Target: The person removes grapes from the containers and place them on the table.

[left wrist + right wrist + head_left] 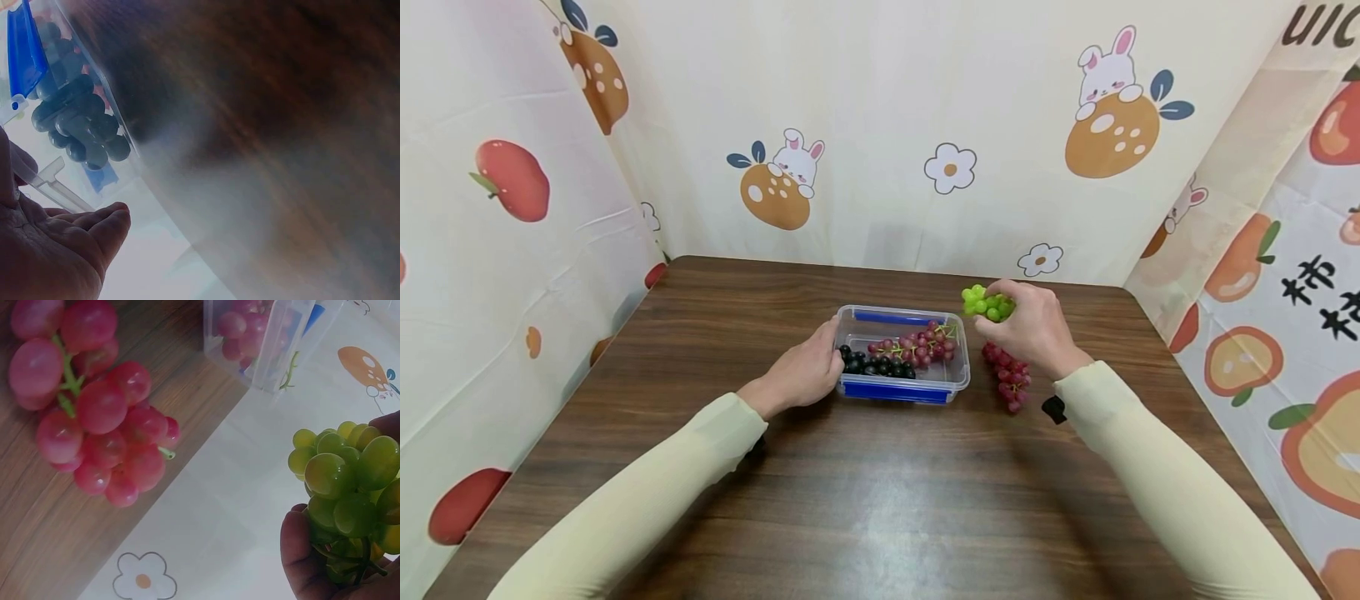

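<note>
My left hand [805,367] grips the left end of a clear plastic container [936,386] with blue clips, thumb and fingers on either side of its wall in the left wrist view. Inside lie a dark bunch of grapes [880,365] toward the front and a reddish-purple bunch [917,346] behind it. My right hand [1030,325] pinches a bunch of green grapes [350,469], held up just past the container's right end. Below that hand, a bunch of red grapes [1009,379] lies on the table, right of the container.
The brown wooden table [880,500] carries the container and the red bunch. Behind it hangs a pale printed cloth [880,167], and more cloth hangs along both sides. The container stands nearer the table's back edge than its front.
</note>
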`<state>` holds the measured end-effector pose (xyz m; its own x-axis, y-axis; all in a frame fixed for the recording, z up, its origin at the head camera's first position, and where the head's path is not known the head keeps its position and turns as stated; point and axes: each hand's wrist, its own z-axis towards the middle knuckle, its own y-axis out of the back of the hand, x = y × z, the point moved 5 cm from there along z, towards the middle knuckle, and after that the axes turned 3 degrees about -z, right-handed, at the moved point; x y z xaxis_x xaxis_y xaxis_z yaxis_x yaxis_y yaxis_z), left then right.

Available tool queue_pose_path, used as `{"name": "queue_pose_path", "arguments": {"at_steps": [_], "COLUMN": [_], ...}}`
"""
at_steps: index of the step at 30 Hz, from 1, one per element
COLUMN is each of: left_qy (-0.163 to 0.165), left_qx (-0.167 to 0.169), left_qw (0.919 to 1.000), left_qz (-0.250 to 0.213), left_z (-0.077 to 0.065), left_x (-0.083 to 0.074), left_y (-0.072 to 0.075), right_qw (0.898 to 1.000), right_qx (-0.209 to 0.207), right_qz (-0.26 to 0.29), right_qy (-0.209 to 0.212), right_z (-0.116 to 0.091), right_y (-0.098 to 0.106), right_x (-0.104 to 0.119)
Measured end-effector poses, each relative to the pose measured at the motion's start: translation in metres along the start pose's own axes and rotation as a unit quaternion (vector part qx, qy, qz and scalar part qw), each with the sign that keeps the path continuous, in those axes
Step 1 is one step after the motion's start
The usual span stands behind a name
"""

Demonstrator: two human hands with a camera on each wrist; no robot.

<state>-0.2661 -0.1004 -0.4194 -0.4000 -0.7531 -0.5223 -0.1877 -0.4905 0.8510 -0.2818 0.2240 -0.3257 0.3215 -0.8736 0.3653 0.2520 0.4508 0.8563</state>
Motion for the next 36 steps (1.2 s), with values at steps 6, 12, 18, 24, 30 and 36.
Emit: {"name": "queue_pose_path", "arguments": {"at_steps": [6,12,18,24,30,36], "left_qy": [0.002,0.004,0.004,0.005,0.007,0.007], "left_qx": [0.000,0.002,0.001,0.003,0.004,0.001], "left_qw": [1.0000,1.0000,1.0000,1.0000,1.0000,1.0000], "left_qz": [0.000,0.000,-0.002,-0.004,-0.003,-0.004], "left_z": [0.000,0.000,-0.001,-0.001,-0.001,-0.001], "left_x": [-0.001,-0.001,-0.001,-0.002,-0.001,-0.001], "left_y": [0.000,0.000,0.001,0.001,0.000,0.001], "right_qw": [1.000,1.000,0.999,0.999,0.999,0.998], "right_qx": [-0.006,-0.001,0.001,0.003,0.006,0.001], "right_qz": [-0.007,-0.017,-0.023,-0.030,-0.030,-0.037], "right_qy": [-0.004,-0.012,-0.028,-0.037,-0.043,-0.043], "right_z": [-0.002,-0.004,-0.005,-0.008,-0.013,-0.015], "right_y": [0.002,0.005,0.007,0.009,0.011,0.012], "right_x": [-0.009,-0.016,-0.026,-0.034,-0.041,-0.047]}}
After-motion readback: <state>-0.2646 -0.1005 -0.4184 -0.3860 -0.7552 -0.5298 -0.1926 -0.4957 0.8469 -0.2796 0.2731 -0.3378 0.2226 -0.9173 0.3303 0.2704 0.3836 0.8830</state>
